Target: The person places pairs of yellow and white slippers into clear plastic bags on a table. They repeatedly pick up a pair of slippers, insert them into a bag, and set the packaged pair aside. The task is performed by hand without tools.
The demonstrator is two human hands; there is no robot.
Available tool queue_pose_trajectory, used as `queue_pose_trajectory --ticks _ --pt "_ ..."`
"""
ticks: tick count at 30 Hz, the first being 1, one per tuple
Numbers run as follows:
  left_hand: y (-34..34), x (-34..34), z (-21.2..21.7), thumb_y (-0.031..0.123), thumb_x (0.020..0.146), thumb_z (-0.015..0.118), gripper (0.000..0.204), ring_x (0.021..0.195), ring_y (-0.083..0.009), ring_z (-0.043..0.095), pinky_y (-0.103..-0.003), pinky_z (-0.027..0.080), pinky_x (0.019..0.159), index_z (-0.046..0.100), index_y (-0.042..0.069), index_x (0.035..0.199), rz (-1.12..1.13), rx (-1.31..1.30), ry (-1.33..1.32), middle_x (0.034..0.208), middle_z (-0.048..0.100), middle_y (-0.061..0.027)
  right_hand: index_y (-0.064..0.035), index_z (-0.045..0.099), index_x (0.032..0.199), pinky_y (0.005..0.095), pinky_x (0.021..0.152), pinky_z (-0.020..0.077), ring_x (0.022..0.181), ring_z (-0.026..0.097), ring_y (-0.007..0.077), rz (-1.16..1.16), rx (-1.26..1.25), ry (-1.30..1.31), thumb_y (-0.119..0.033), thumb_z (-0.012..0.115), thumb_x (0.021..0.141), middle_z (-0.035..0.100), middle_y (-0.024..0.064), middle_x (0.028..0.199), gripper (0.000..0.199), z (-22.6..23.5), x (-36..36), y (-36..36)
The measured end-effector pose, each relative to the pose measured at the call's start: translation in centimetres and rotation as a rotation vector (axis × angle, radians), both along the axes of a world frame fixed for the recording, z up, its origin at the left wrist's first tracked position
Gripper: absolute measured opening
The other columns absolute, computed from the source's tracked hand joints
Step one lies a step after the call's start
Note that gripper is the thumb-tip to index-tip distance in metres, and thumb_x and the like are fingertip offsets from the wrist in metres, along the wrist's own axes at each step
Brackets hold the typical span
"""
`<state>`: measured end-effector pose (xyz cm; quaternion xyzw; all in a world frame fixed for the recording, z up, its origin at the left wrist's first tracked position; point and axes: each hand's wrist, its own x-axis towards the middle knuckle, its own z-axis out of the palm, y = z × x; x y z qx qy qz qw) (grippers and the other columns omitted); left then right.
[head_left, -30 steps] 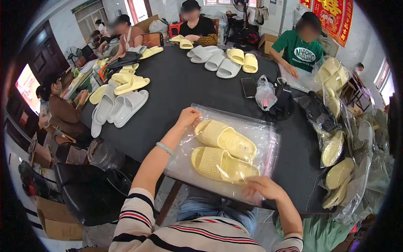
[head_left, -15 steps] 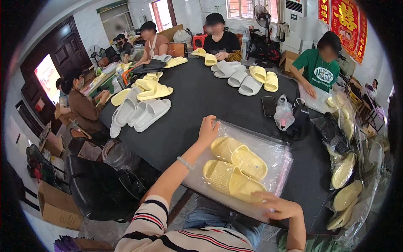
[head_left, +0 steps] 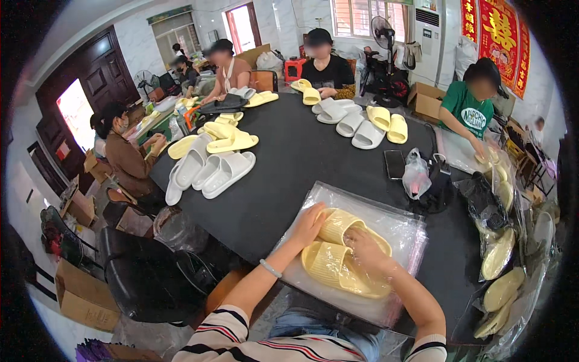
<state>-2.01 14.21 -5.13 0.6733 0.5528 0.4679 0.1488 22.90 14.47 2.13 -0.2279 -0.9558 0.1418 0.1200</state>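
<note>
A pair of yellow slide slippers (head_left: 329, 262) lies side by side on a stack of clear plastic bags (head_left: 295, 271) at the table's near edge. Shiny film seems to cover the slippers. My left hand (head_left: 309, 224) is at the toe end of the farther slipper, its fingers closed against that end. Over the middle of the pair reaches my right hand (head_left: 368, 248), fingers stretched down onto the slippers by the strap openings.
Grey slippers (head_left: 226, 172) and yellow ones lie at the table's left and far side. A phone (head_left: 394, 165) and a small plastic bag (head_left: 416, 175) are to the right. Bagged slippers (head_left: 497, 253) line the right edge. Several people sit around; a black chair (head_left: 139, 271) stands left.
My left hand has come down from the bag's far corner to the slipper's toe end. My right hand has moved from the near right side up onto the slippers. The view has shifted slightly.
</note>
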Motion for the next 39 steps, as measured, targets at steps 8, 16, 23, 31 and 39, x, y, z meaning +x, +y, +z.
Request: queue_pose_trajectory --ticks 8,16,23,31,39 --pt "0.1 -1.0 -0.7 0.024 0.103 0.044 0.04 0.133 -0.0323 0.045 -0.04 0.033 0.113 0.053 -0.001 0.132 0.019 0.013 -0.046 0.141 0.049 -0.0195 -0.0032 0.063 0.117 0.0483 0.115 0.0269 0.132 0.043 0.0348 -0.123 0.081 0.022 -0.019 0.071 0.071 0.055 0.0168 0.131 0.049 -3.8 4.3 1.3" --pt "-0.1 -0.8 0.1 0.039 0.1 0.046 0.052 0.132 -0.0347 0.044 -0.042 0.033 0.112 0.054 -0.003 0.131 0.032 -0.015 0.115 0.14 0.05 -0.0204 -0.0097 0.069 0.115 0.0479 0.108 0.0332 0.125 0.048 0.0384 -0.428 -0.026 0.15 -0.025 0.07 0.079 0.059 0.0155 0.129 0.039 -2.9 17.1 -4.0" --pt "-1.5 0.7 2.0 0.051 0.088 0.061 0.067 0.134 -0.0349 0.042 -0.046 0.032 0.112 0.054 0.001 0.133 0.076 -0.009 0.654 0.143 0.047 -0.0202 0.0026 0.047 0.136 0.0326 0.103 0.0416 0.119 0.055 0.0199 -0.836 -0.148 0.771 -0.014 0.057 0.095 0.059 0.0125 0.127 0.045 1.3 24.8 -6.6" --pt "-1.3 1.2 1.7 0.058 0.089 0.054 0.074 0.139 -0.0323 0.037 -0.048 0.021 0.117 0.048 0.007 0.141 0.109 -0.082 0.774 0.147 0.044 -0.0183 0.0009 0.052 0.13 0.0332 0.092 0.0525 0.106 0.063 0.0192 -0.739 -0.352 0.901 -0.01 0.065 0.088 0.063 0.0116 0.121 0.045 8.3 16.8 -5.8" --pt "-0.9 -0.3 -0.8 0.042 0.089 0.055 0.063 0.141 -0.0354 0.034 -0.054 0.021 0.116 0.043 0.015 0.145 0.091 0.034 0.938 0.152 0.039 -0.0135 0.0022 0.058 0.109 0.0491 0.082 0.0495 0.089 0.063 0.0428 -0.314 -0.282 0.278 -0.021 0.051 0.092 0.064 0.0267 0.094 0.029 3.0 1.3 -3.5"
